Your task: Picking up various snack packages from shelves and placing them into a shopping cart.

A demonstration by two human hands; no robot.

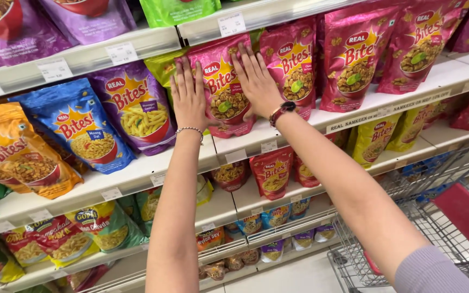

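Note:
A pink snack pouch [222,89] stands upright on a white shop shelf [234,145]. My left hand [189,96] lies flat against its left edge, fingers together and pointing up, with a bead bracelet on the wrist. My right hand [256,81] presses flat on the pouch's right edge, a dark watch on that wrist. Both palms frame the pouch between them. A second pink pouch [294,65] stands just right of my right hand, and a yellow-green pouch [164,68] sits behind my left hand.
A purple pouch [137,106], a blue pouch [80,127] and an orange pouch [14,152] line the shelf to the left. More pink pouches [356,54] stand at the right. Lower shelves hold smaller packets. A wire shopping trolley [435,217] with a red seat flap stands at the lower right.

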